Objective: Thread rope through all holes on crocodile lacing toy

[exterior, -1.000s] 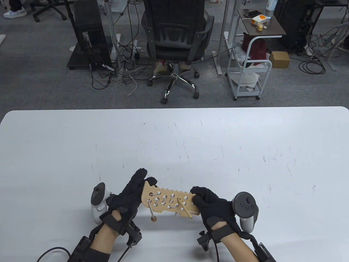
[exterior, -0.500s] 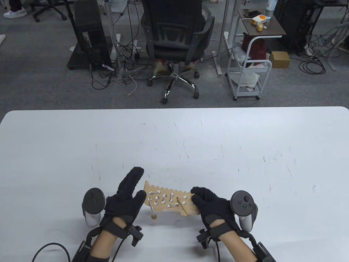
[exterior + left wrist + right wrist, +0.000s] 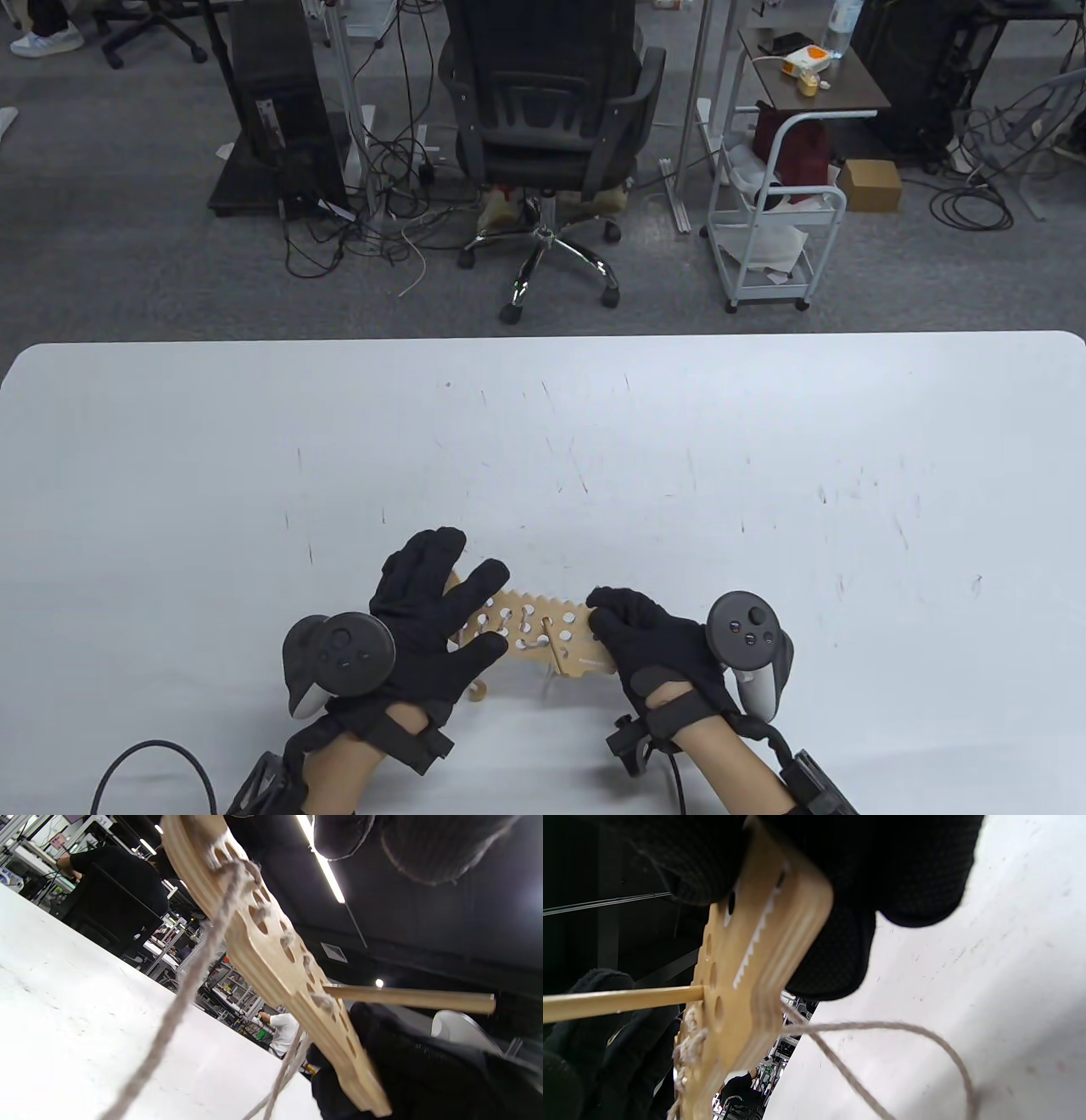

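**Needle halfway through, left hand reaching in**

The crocodile lacing toy (image 3: 543, 632) is held up off the white surface (image 3: 594, 441), near its front edge, between the two hands. The right hand (image 3: 653, 641) has its grip closed on the toy's right end, fingers and thumb pinching the board from both sides, as the right wrist view shows plainly. The left hand (image 3: 433, 611) lies over the toy's left end with fingers spread and nearly straight; whether it touches the board or only hovers close I cannot tell, but it curls round nothing.

The step in hand looks like pulling the wooden needle (image 3: 407, 998) on through: it stands out of a hole near the right end, lodged partway. Several holes already carry rope (image 3: 186, 984), while those nearest the right hand seem bare (a fair share of the lacing is done, not all). The next move probably calls for the left fingers to pinch the needle, draw it clear, then take up the slack hanging beneath.

The toy is a flat plywood board, pale, with a saw-toothed edge and round drilled holes. The rope is grey, twisted and slightly fuzzy; the needle a smooth slim dowel. A wooden bead (image 3: 478, 689) hangs below the board.
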Action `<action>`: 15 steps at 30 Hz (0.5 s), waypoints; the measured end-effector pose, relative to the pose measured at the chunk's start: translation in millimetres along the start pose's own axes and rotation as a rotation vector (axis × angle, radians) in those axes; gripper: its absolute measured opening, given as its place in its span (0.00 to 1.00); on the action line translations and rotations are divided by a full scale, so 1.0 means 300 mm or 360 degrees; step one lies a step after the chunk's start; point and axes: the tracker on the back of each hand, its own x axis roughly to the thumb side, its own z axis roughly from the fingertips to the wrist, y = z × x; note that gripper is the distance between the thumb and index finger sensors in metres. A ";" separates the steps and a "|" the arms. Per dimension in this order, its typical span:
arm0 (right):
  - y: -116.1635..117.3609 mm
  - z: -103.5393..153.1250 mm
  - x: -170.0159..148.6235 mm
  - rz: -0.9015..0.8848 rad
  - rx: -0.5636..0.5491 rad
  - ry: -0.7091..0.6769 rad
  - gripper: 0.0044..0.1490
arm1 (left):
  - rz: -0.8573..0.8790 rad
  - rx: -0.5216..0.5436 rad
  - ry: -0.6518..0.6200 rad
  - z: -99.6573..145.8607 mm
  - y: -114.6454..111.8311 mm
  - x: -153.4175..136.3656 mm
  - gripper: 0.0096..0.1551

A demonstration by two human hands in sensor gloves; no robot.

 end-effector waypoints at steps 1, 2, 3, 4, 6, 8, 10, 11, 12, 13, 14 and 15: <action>0.001 0.000 0.000 -0.0005 0.0000 0.0001 0.28 | -0.0043 -0.0015 -0.0011 -0.001 -0.006 0.008 0.41; 0.002 0.001 0.000 -0.0012 -0.0001 0.0004 0.28 | -0.0076 -0.0031 -0.0019 -0.001 -0.010 0.015 0.41; 0.003 0.001 0.000 -0.0018 0.0001 0.0007 0.28 | -0.0099 -0.0043 -0.0027 -0.001 -0.014 0.020 0.41; 0.003 0.002 0.000 -0.0027 -0.0001 0.0011 0.28 | -0.0128 -0.0044 -0.0038 -0.001 -0.019 0.027 0.40; 0.004 0.002 -0.001 -0.0037 -0.0009 0.0019 0.28 | -0.0186 -0.0060 -0.0050 -0.001 -0.026 0.037 0.40; 0.005 0.004 -0.002 -0.0047 -0.0007 0.0029 0.28 | -0.0250 -0.0077 -0.0065 -0.001 -0.034 0.048 0.39; 0.006 0.005 -0.001 -0.0057 -0.0016 0.0033 0.28 | -0.0311 -0.0094 -0.0078 -0.001 -0.042 0.059 0.39; 0.006 0.006 -0.001 -0.0067 -0.0021 0.0033 0.28 | -0.0341 -0.0105 -0.0091 -0.002 -0.048 0.066 0.39; 0.006 0.006 -0.001 -0.0075 -0.0025 0.0035 0.28 | -0.0365 -0.0112 -0.0094 -0.003 -0.054 0.072 0.39; 0.006 0.007 -0.002 -0.0078 -0.0026 0.0036 0.28 | -0.0378 -0.0116 -0.0098 -0.004 -0.058 0.076 0.39; 0.007 0.007 -0.003 -0.0082 -0.0028 0.0038 0.28 | -0.0393 -0.0123 -0.0098 -0.004 -0.063 0.080 0.39; 0.008 0.008 -0.003 -0.0086 -0.0027 0.0038 0.28 | -0.0406 -0.0128 -0.0099 -0.004 -0.068 0.084 0.39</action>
